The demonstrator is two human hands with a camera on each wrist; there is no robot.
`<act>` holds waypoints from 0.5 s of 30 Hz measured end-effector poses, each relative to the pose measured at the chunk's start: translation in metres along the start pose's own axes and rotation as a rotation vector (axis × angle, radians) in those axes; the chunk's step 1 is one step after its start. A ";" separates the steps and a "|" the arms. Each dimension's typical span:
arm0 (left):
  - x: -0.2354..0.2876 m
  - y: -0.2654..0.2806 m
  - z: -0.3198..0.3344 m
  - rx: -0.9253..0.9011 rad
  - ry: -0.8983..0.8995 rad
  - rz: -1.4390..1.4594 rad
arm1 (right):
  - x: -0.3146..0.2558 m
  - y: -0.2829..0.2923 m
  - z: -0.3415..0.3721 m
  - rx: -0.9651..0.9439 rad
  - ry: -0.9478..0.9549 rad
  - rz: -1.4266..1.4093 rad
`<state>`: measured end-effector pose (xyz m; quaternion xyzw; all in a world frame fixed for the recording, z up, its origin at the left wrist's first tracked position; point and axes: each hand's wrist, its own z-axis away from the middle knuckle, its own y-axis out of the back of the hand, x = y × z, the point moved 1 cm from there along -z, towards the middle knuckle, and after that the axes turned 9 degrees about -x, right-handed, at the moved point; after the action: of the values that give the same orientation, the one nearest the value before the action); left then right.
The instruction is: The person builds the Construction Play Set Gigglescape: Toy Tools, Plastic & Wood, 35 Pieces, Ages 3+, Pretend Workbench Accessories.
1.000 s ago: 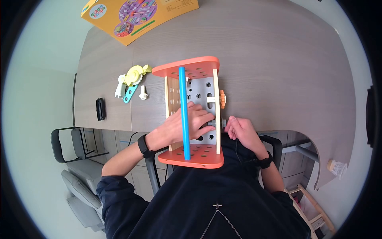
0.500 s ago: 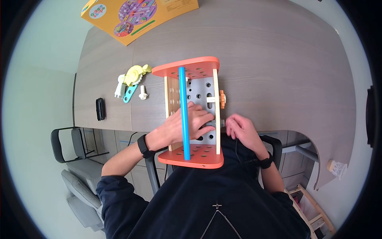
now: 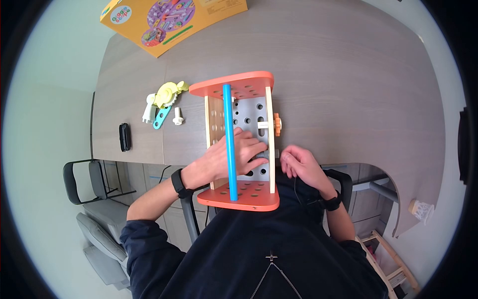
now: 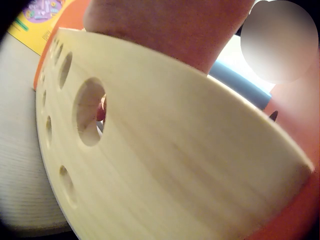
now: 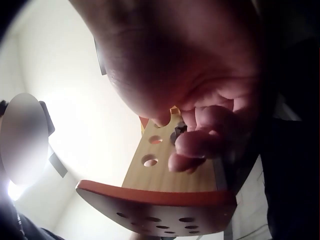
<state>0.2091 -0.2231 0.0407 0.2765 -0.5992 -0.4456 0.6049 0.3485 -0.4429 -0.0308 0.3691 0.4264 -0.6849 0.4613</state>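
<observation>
A toy toolbox with red end panels (image 3: 238, 196), wooden sides (image 3: 271, 172) and a blue handle bar (image 3: 230, 144) stands before me. My left hand (image 3: 244, 150) reaches in under the bar, its thumb and fingers around a grey threaded bolt (image 3: 260, 155) at the right side. The bolt's grey end (image 3: 277, 153) pokes out through that side, showing dark in the right wrist view. My right hand (image 3: 299, 162) is just outside it, fingers loosely curled with nothing visible in them. Farther along the same side sits an orange nut (image 3: 278, 124) on a white bolt (image 3: 263, 125).
Left of the toolbox lie yellow and white toy pieces (image 3: 167, 94), a turquoise perforated strip (image 3: 162, 117) and a white bolt (image 3: 178, 116). A black case (image 3: 124, 137) is near the table's front edge. A yellow box (image 3: 172, 25) stands at the back left.
The right hand has drawn slightly away from the grey bolt's outer end, which sticks out a little less. The left hand keeps its place inside the toolbox.
</observation>
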 end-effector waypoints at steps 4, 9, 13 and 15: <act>0.000 0.001 0.000 -0.013 0.003 0.011 | 0.000 -0.024 -0.011 0.189 0.294 -0.002; 0.000 0.000 0.000 0.004 -0.005 -0.009 | -0.009 -0.008 -0.008 -0.021 -0.082 0.149; 0.001 0.000 0.000 0.017 -0.010 -0.010 | -0.010 -0.011 -0.005 -0.063 -0.188 0.296; -0.001 -0.002 0.000 0.037 -0.025 -0.015 | -0.012 -0.014 -0.006 -0.009 -0.111 0.315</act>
<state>0.2086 -0.2235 0.0382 0.2866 -0.6129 -0.4422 0.5887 0.3393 -0.4308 -0.0182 0.3910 0.3401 -0.6216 0.5874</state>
